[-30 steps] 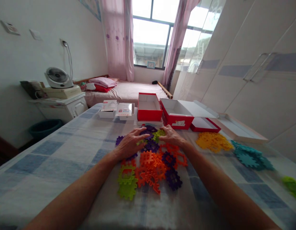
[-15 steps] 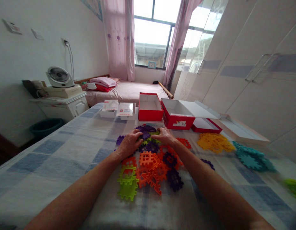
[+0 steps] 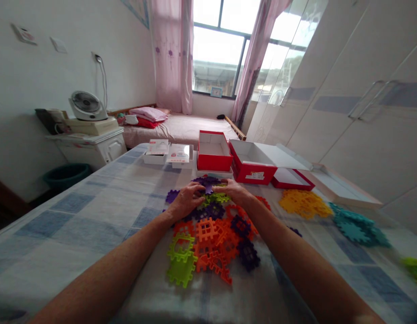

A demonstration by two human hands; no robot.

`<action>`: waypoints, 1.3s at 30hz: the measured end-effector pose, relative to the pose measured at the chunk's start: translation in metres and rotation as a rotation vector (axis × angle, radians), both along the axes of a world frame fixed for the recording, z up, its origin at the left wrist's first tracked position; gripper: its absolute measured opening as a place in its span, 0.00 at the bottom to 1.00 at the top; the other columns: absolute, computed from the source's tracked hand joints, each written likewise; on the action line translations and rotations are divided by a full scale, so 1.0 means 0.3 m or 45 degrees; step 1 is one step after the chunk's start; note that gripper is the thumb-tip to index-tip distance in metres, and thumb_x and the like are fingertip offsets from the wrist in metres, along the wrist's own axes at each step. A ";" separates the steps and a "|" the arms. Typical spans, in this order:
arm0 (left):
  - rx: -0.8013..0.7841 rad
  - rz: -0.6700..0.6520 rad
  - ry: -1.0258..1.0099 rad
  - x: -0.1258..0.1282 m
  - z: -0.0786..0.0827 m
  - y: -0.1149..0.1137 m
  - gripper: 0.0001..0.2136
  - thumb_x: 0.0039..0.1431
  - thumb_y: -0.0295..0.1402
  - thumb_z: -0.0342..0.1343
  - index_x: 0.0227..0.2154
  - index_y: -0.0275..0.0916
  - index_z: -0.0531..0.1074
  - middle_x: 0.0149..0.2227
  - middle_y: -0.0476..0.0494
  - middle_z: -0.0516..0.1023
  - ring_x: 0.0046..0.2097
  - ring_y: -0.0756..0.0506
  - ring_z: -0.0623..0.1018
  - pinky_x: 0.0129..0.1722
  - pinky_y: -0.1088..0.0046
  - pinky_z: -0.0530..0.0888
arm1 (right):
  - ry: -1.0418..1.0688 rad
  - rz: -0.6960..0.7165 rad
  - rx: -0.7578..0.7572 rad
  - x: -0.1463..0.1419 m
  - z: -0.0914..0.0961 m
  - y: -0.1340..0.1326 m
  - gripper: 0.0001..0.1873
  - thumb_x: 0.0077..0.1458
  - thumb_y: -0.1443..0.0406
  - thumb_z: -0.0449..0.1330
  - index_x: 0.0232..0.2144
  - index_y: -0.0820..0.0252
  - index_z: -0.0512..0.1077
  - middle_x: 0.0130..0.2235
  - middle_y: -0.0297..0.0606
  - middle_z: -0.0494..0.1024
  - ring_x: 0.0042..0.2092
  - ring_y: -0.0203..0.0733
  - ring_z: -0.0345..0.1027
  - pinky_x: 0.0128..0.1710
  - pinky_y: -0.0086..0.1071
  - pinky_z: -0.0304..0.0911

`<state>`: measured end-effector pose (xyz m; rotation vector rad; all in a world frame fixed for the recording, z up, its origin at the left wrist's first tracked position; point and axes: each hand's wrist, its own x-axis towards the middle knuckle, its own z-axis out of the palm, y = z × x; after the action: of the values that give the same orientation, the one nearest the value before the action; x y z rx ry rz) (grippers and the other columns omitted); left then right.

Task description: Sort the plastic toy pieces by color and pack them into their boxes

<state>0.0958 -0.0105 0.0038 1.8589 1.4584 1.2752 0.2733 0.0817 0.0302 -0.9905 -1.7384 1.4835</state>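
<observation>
Over the far end of a pile of toothed plastic building pieces, both my hands work close together. My left hand has its fingers curled at the left edge of a purple building piece, closed on it as far as I can see. My right hand pinches a lime green building piece, mostly covered by the fingers, between thumb and fingers. More lime green pieces lie between the hands. Nearer me are orange pieces, dark purple pieces and a lime green piece.
Behind the pile stand a tall red box, a wide red box and white boxes. To the right lie yellow pieces, teal pieces and a pale box lid. A checked cloth covers the table.
Both hands stay at the far end of the pile, with small finger shifts. More lime green shows between them now. The whole view has shifted slightly.
</observation>
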 end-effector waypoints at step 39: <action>-0.081 0.163 -0.421 -0.014 0.086 -0.057 0.15 0.46 0.44 0.59 0.30 0.36 0.76 0.43 0.42 0.78 0.40 0.43 0.77 0.36 0.69 0.75 | 0.051 0.010 0.068 0.199 0.148 -0.263 0.20 0.45 0.59 0.61 0.43 0.57 0.68 0.36 0.32 0.74 0.33 0.34 0.68 0.31 0.26 0.65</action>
<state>0.0917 -0.0274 0.0296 1.4498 1.4339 1.4955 0.3330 0.0028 0.0746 -0.9216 -1.7461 1.4446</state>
